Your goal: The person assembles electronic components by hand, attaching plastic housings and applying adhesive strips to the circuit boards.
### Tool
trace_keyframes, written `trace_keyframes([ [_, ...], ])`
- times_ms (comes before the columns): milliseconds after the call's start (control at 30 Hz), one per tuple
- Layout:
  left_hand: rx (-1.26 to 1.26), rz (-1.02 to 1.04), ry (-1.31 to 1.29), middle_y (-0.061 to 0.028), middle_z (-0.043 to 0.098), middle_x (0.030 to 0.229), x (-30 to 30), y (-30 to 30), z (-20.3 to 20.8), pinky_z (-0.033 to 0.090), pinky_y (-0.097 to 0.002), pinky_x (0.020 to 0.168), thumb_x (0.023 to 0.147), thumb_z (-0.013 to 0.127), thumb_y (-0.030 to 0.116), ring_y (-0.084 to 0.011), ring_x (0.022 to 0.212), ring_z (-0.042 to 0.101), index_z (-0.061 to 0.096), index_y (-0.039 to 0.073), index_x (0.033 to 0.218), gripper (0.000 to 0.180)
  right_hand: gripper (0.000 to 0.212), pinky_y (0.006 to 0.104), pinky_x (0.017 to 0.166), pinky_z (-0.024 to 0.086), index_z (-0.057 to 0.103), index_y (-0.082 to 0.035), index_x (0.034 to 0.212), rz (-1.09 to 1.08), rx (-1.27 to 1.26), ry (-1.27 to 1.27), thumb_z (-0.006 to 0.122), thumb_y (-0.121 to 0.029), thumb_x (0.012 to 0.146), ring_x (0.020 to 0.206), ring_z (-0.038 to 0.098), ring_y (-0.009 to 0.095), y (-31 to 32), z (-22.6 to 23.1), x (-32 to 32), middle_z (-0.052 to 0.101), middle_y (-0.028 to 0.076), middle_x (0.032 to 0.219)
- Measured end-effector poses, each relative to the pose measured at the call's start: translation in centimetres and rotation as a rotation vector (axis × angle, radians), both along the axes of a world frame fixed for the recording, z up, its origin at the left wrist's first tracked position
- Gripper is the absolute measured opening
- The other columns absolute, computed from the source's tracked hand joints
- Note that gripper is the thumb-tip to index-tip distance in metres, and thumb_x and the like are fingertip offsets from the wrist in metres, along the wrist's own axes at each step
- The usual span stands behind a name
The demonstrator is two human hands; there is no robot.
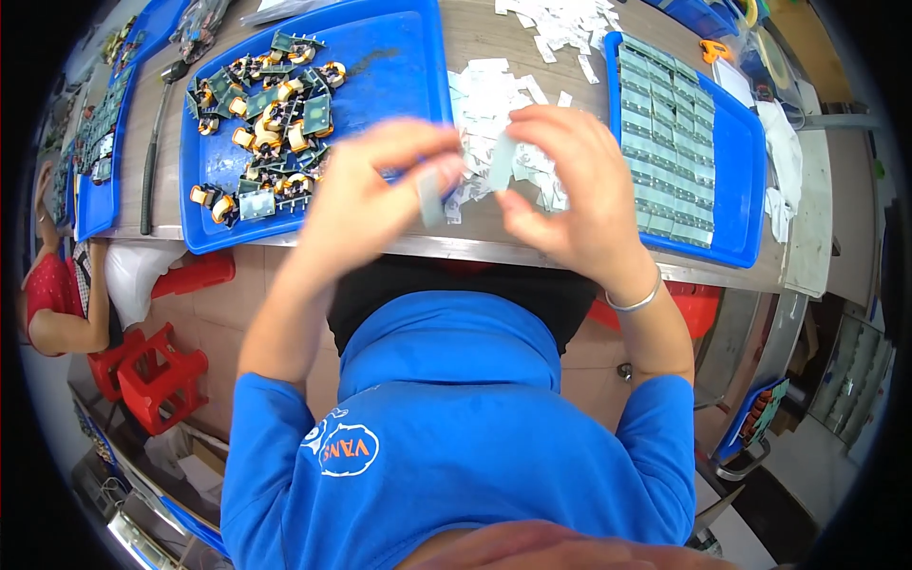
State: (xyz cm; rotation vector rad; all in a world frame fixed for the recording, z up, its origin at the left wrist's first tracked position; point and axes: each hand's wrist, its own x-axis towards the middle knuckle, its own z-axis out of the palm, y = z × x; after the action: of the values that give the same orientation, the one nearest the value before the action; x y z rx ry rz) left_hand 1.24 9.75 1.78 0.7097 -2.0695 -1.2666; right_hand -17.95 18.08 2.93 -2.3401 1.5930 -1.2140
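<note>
My left hand (366, 195), smeared by motion, pinches a small pale strip (430, 198) between thumb and fingers. My right hand (581, 195) has its thumb and forefinger closed on a flat pale green strip (502, 161). Both hands are raised over the table's near edge, a little apart. Beneath and beyond them lies a loose heap of white paper slips (483, 90), some with dark print. Left of the heap, a blue tray (399, 57) holds a jumble of green circuit boards with yellow-wound coils (271, 119). A silvery bangle is on my right wrist.
At right, another blue tray (736, 180) carries rows of pale green pieces (668, 142). Farther back is an orange tool (712, 50). A black-handled rod (149, 176) lies left of the coil tray. A co-worker's arm (71, 318) and red stools (163, 378) are at far left.
</note>
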Motion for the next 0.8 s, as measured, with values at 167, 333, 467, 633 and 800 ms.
trace_keyframes([
  [167,-0.836,0.291,-0.706,-0.0122,0.062,0.1,1.9,-9.1,0.7,0.042,-0.0381,0.084,0.072,0.064,0.016,-0.0313,0.094,0.052,0.062,0.004,0.103,0.032,0.043,0.0367,0.075,0.043,0.054,-0.005,0.101,-0.07,-0.068,-0.186,0.067,-0.011,0.06,0.088,0.054,0.03,0.3,-0.3,-1.0,0.055,0.012,0.099],
  [333,-0.738,0.206,-1.02,-0.0134,0.064,0.088,1.2,-11.3,-1.3,0.045,-0.0392,0.082,0.067,0.061,0.014,-0.0297,0.091,0.054,0.066,0.007,0.097,0.031,0.043,0.0366,0.079,0.042,0.054,-0.006,0.102,-0.066,-0.012,-0.157,0.067,-0.01,0.061,0.09,0.053,0.03,0.7,0.1,-0.3,0.054,0.012,0.1],
  [467,-0.613,0.111,-0.7,-0.0092,0.059,0.081,0.9,-10.8,-0.1,0.044,-0.0318,0.077,0.07,0.06,0.009,-0.0218,0.08,0.053,0.063,0.004,0.102,0.032,0.044,0.0367,0.082,0.041,0.053,-0.005,0.104,-0.014,0.011,-0.234,0.066,-0.01,0.062,0.092,0.053,0.03,1.0,0.3,-0.8,0.054,0.012,0.101],
  [633,0.386,0.004,0.072,-0.0048,0.059,0.081,0.6,-6.1,2.2,0.045,-0.0218,0.059,0.079,0.064,0.018,-0.0098,0.063,0.053,0.062,0.003,0.1,0.026,0.046,0.0359,0.085,0.04,0.052,-0.001,0.107,0.063,0.016,-0.427,0.066,-0.009,0.064,0.098,0.051,0.028,1.2,0.1,-0.6,0.054,0.014,0.105],
  [800,1.038,-0.239,0.52,-0.0074,0.061,0.091,-0.4,0.2,1.1,0.051,-0.023,0.051,0.084,0.059,0.018,-0.0129,0.067,0.06,0.055,0.0,0.109,0.031,0.048,0.0349,0.086,0.04,0.051,-0.001,0.109,0.169,0.001,-0.533,0.067,-0.011,0.065,0.101,0.049,0.029,1.0,0.2,0.4,0.05,0.018,0.11],
])
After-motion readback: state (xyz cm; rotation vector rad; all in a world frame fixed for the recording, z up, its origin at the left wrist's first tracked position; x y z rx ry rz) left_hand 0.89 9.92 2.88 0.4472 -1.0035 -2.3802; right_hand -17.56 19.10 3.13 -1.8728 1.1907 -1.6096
